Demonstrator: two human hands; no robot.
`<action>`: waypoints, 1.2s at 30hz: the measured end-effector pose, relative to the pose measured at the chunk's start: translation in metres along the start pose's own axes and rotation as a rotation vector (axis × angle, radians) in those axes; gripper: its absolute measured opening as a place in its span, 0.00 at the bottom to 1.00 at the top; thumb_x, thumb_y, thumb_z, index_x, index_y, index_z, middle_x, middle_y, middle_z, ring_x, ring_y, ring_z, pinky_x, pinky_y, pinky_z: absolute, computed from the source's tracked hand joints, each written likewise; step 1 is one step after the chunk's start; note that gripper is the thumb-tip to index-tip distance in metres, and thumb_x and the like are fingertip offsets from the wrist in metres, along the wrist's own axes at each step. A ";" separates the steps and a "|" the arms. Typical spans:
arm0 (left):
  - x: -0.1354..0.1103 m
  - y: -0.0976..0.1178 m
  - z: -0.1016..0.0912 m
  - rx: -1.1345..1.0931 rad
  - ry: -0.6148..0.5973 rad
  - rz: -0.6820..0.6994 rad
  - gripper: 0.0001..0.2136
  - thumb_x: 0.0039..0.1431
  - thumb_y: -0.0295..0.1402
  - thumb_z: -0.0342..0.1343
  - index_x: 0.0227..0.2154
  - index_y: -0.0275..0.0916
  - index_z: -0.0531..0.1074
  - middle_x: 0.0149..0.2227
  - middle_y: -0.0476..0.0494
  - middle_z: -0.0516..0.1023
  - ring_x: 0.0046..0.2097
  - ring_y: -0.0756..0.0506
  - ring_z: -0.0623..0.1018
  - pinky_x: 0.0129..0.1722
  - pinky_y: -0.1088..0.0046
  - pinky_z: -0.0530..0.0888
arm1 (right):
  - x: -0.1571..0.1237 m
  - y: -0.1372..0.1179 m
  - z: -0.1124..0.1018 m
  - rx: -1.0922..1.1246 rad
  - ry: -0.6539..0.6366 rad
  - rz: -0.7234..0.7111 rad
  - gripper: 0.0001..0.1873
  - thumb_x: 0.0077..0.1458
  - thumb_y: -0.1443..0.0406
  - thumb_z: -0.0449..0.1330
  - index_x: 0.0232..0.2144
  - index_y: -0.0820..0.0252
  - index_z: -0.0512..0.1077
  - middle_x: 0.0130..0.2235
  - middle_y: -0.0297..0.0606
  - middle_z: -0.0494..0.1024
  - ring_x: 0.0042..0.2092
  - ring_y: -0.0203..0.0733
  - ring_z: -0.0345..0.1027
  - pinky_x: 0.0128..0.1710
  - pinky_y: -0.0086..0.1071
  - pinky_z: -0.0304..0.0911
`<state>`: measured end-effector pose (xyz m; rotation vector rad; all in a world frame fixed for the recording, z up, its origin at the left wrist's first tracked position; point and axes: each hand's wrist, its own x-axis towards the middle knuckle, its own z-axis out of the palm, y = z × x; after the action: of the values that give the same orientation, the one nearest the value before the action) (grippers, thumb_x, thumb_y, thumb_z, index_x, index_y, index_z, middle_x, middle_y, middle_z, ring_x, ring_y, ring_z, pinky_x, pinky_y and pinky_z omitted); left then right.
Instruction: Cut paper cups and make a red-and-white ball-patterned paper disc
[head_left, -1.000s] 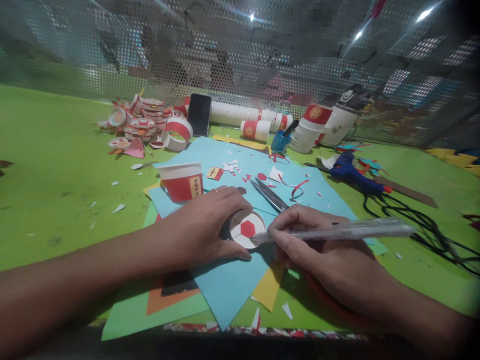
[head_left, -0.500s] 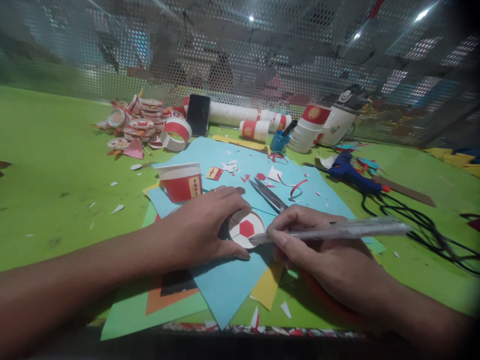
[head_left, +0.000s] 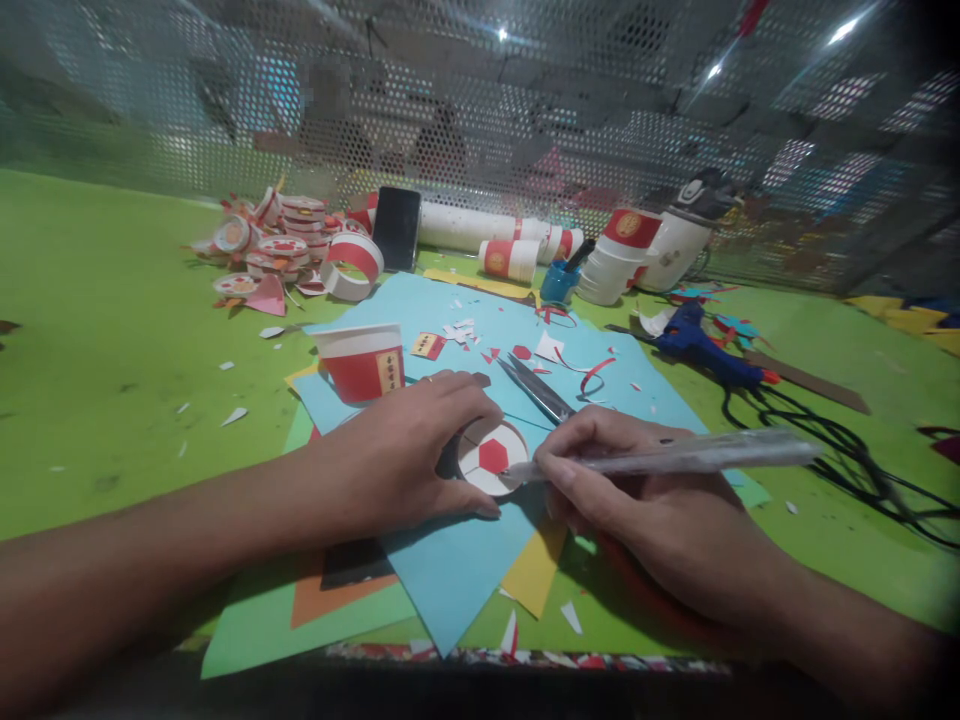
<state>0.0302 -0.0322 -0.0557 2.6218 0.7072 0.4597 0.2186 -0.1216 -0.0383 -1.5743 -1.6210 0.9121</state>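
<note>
A white paper disc with a red hexagon in its middle and thin dark lines drawn from it lies on blue paper. My left hand curves round its left side, thumb and fingers on its edge. In my right hand is a pen with a clear barrel, its tip on the disc beside the hexagon. Scissors lie just beyond the right hand, their blades pointing away. Behind my left hand stands a cut red and white paper cup.
Paper scraps litter the blue sheet. Paper-cup crafts are heaped at the back left beside a phone. Stacked cups lie along the perforated screen. A blue glue gun with a black cord rests at right.
The pen tip and my right hand have shifted very slightly over the disc. My left hand and the surrounding things look the same.
</note>
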 end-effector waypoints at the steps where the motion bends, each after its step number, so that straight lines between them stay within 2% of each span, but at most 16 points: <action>1: 0.000 0.000 0.000 0.001 0.000 0.002 0.21 0.47 0.44 0.62 0.40 0.39 0.66 0.40 0.44 0.70 0.41 0.45 0.70 0.37 0.70 0.66 | 0.000 0.000 0.000 -0.004 -0.001 -0.001 0.05 0.54 0.65 0.57 0.26 0.56 0.70 0.21 0.29 0.72 0.22 0.31 0.64 0.20 0.23 0.61; 15: -0.001 0.001 0.000 -0.008 -0.007 -0.008 0.20 0.48 0.42 0.62 0.40 0.37 0.66 0.40 0.44 0.70 0.41 0.45 0.70 0.37 0.70 0.66 | -0.001 0.001 -0.002 -0.073 -0.022 -0.024 0.07 0.54 0.64 0.57 0.25 0.56 0.70 0.20 0.27 0.70 0.21 0.30 0.62 0.20 0.22 0.58; 27: -0.001 0.001 0.000 0.016 0.003 0.013 0.21 0.47 0.43 0.63 0.40 0.37 0.66 0.40 0.45 0.69 0.41 0.45 0.69 0.37 0.71 0.66 | 0.001 -0.001 0.000 -0.030 -0.010 0.025 0.05 0.54 0.64 0.57 0.26 0.56 0.70 0.20 0.27 0.71 0.22 0.30 0.63 0.21 0.21 0.60; 36: -0.002 -0.001 0.001 0.026 0.027 0.045 0.21 0.47 0.44 0.63 0.40 0.37 0.66 0.39 0.45 0.69 0.40 0.45 0.69 0.36 0.71 0.66 | -0.001 -0.001 -0.001 -0.026 -0.009 0.011 0.06 0.54 0.65 0.57 0.26 0.56 0.70 0.21 0.28 0.72 0.22 0.30 0.63 0.21 0.22 0.60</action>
<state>0.0287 -0.0325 -0.0573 2.6655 0.6689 0.5032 0.2189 -0.1228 -0.0376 -1.6001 -1.6385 0.9089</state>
